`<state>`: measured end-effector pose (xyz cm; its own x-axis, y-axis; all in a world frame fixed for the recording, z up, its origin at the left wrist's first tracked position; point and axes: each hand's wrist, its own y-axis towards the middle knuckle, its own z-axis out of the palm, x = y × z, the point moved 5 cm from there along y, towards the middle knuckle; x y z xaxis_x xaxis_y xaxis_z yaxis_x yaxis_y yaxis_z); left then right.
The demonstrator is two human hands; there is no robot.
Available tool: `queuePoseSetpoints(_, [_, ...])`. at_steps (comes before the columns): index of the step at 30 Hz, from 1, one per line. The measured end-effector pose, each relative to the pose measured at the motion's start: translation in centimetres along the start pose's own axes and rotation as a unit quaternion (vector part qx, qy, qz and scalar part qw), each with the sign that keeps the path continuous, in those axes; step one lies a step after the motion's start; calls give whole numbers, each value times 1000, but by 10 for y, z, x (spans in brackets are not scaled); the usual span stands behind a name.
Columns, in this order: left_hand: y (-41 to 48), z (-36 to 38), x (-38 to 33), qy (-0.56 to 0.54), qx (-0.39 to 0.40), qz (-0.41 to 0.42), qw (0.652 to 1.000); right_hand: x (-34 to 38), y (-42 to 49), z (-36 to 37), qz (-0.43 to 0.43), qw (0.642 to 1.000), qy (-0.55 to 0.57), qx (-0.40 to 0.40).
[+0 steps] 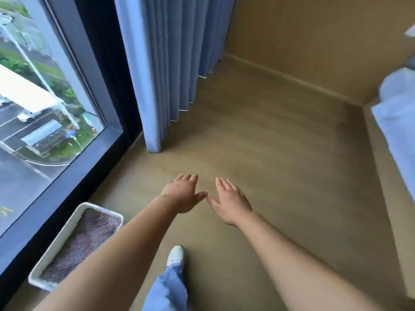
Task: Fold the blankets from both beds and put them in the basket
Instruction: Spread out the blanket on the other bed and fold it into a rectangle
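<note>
down-left of the left hand (183, 194), a white rectangular plastic basket (64, 236) holds a folded dark maroon ribbed blanket (89, 239), apparently stowed. left hand and right hand (231, 202) hover flat, fingers straight, empty. pale blue bedding (399, 122) lies far right, probably next.

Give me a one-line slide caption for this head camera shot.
Head view: left hand and right hand held open above the floor, a dark blanket already in the white basket beside the window.
</note>
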<state>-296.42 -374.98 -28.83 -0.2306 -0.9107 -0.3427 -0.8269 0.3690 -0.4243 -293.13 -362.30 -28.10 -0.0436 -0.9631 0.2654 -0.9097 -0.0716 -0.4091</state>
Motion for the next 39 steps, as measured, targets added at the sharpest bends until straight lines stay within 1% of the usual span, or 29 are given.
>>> queuePoseSetpoints(4, [31,-18,-113,89,-13,98,991,-95,-39,-53,99,992,43,-59])
queuePoseSetpoints(8, [70,-33,-217,131,-9,180,975,-181,-72,-102,194,973,66,-110])
queuePoseSetpoints(10, [89,-39,-275,153,-2,224,963,-224,-92,-126,242,957,81,-137])
queuePoseSetpoints(14, [107,-37,-386,205,13,313,927,-303,-141,-156,329,922,90,-186])
queuePoseSetpoints(20, [100,6,-545,246,43,435,865,-406,-217,-168,435,865,125,-216])
queuePoseSetpoints(25, [94,53,-672,268,61,505,818,-501,-276,-174,490,827,148,-234])
queuePoseSetpoints(27, [97,72,-720,276,65,518,807,-545,-298,-178,507,813,158,-237])
queuePoseSetpoints(29, [101,86,-757,279,79,521,803,-581,-316,-181,521,804,167,-233])
queuePoseSetpoints(30, [104,94,-781,277,82,523,802,-603,-326,-184,525,803,169,-228])
queuePoseSetpoints(32, [111,101,-808,270,83,526,802,-629,-334,-190,524,806,165,-219])
queuePoseSetpoints(34, [120,110,-846,265,83,533,799,-669,-343,-199,529,803,157,-226])
queuePoseSetpoints(39, [157,127,-935,292,79,560,771,-766,-337,-226,527,802,152,-235])
